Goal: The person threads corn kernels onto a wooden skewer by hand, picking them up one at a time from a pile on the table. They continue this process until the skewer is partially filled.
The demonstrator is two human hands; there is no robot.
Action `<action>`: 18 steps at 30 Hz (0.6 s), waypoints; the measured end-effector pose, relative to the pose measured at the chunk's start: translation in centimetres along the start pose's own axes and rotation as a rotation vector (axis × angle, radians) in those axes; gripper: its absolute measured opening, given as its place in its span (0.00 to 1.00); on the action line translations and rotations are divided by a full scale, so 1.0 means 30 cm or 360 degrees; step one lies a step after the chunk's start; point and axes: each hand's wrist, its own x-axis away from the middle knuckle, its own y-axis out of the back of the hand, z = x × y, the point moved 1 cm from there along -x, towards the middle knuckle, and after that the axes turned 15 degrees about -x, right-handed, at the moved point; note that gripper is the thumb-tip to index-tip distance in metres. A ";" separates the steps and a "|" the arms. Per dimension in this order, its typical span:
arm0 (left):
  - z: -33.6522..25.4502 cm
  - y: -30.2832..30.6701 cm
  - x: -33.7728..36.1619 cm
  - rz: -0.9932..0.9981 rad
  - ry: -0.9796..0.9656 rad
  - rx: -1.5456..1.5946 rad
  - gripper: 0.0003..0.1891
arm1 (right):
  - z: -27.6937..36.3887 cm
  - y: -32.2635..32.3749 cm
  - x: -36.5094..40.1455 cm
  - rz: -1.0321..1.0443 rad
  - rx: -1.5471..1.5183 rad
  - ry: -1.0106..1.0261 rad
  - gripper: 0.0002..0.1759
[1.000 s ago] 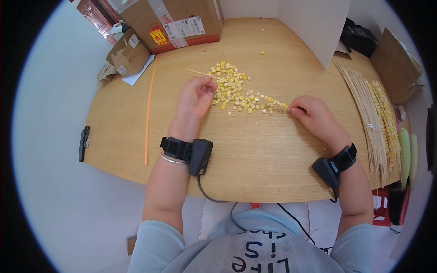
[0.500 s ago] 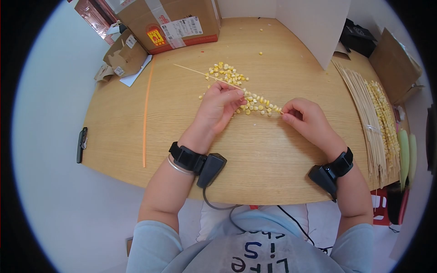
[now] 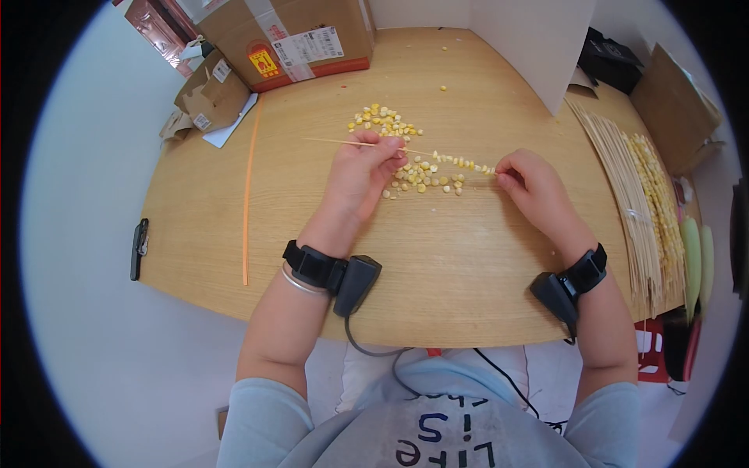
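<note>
A thin wooden skewer [image 3: 328, 140] runs across both hands above the table, nearly level. Several yellow corn kernels [image 3: 463, 163] are threaded in a row along its right part. My left hand [image 3: 360, 171] is closed around the skewer's middle, left of the threaded kernels. At the right end, my right hand [image 3: 535, 191] pinches the skewer's tip just past the last kernel. Loose corn kernels [image 3: 422, 178] lie on the table under the skewer, and another pile of kernels [image 3: 384, 117] sits just behind my left hand.
Bare skewers [image 3: 616, 187] lie bundled at the right edge, beside kernel-filled skewers [image 3: 657, 195] and green corn cobs [image 3: 690, 249]. A large cardboard box [image 3: 312, 54] and a smaller box [image 3: 214, 93] stand at the back left. An orange strip [image 3: 248, 195] crosses the table's left side.
The skewer has turned from a slope to nearly level. My right hand has moved slightly right and away from me; my left hand has shifted a little left along the skewer.
</note>
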 end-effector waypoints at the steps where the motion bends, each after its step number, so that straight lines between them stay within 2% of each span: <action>1: -0.002 0.008 -0.004 0.0004 0.0001 -0.0001 0.13 | -0.007 0.003 0.001 0.0010 0.0031 -0.0045 0.06; 2: -0.007 0.009 -0.006 0.0016 -0.0030 0.0009 0.12 | -0.008 0.000 0.002 0.0007 0.0032 -0.0047 0.06; 4: -0.010 0.001 -0.004 0.0033 -0.0060 0.0021 0.11 | 0.005 -0.010 0.000 -0.0113 -0.0095 0.0243 0.11; 5: -0.016 -0.015 0.007 0.0098 -0.0053 -0.0099 0.11 | 0.021 -0.011 0.000 -0.0115 -0.0094 0.0242 0.11; 7: -0.020 -0.040 0.026 0.0162 -0.0044 -0.0219 0.11 | 0.074 -0.009 0.006 -0.0042 0.0206 0.0512 0.15; 9: -0.015 -0.067 0.043 0.0427 -0.0079 -0.0434 0.11 | 0.104 -0.017 0.013 -0.0025 0.0232 0.0558 0.14; 10: -0.011 -0.079 0.051 0.0430 -0.0073 -0.0433 0.11 | 0.108 -0.019 0.018 -0.0006 0.0259 0.0606 0.13; 12: -0.010 -0.099 0.063 0.0455 -0.0262 -0.0828 0.11 | 0.084 -0.013 0.015 0.0075 0.0216 0.0499 0.12; 13: -0.021 -0.102 0.065 0.0456 -0.0258 -0.0829 0.11 | 0.070 -0.012 0.009 0.0157 0.0173 0.0399 0.10; 14: -0.036 -0.100 0.069 0.0321 -0.0320 -0.1318 0.10 | 0.060 -0.012 0.004 0.0156 0.0170 0.0395 0.10; 15: -0.045 -0.093 0.070 0.0176 -0.0379 -0.1806 0.09 | 0.050 -0.009 -0.001 0.0016 0.0097 0.0345 0.09; 16: -0.044 -0.081 0.065 0.0180 -0.0376 -0.1808 0.09 | 0.043 -0.005 -0.004 -0.0125 0.0024 0.0294 0.07; 18: -0.036 -0.058 0.050 0.0175 -0.0790 -0.2128 0.07 | 0.037 0.003 -0.006 -0.0187 -0.0008 0.0253 0.06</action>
